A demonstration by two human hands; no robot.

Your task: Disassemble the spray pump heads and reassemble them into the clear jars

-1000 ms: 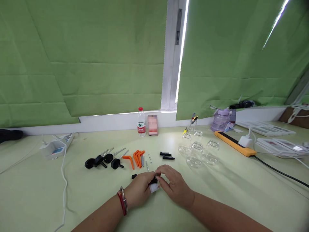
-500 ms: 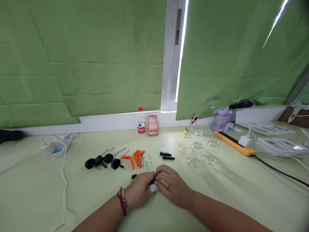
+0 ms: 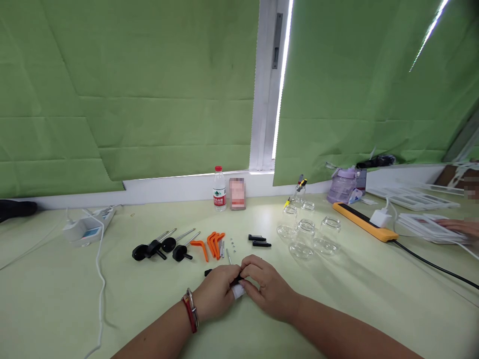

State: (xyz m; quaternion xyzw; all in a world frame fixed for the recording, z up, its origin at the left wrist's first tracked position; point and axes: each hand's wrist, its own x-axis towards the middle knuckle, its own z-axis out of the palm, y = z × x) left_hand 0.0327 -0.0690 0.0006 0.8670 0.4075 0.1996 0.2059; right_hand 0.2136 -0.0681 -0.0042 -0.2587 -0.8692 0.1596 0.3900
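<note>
My left hand (image 3: 219, 289), with bracelets at the wrist, is closed round a small black part (image 3: 237, 280) with a white piece (image 3: 238, 290) below it. The fingertips of my right hand (image 3: 265, 286) pinch the same part from the other side, so most of it is hidden. A thin metal rod (image 3: 229, 257) shows just beyond my fingers. Left of them, a black end piece (image 3: 208, 272) shows from behind my left hand. Ahead lie orange angled handles (image 3: 214, 245), metal pins (image 3: 222, 249), tiny nuts (image 3: 232, 244) and two black parts with springs (image 3: 259, 241).
Black round parts with metal shafts (image 3: 180, 253) lie on the left. Several glass jars (image 3: 301, 242) stand on the right, near an orange power strip (image 3: 364, 222). A water bottle (image 3: 219, 192) stands at the back. Another person's hand (image 3: 458, 227) touches white trays (image 3: 430, 229).
Another person's hand has come in at the right edge, over the white trays. My own hands hold nearly the same pose on the small part.
</note>
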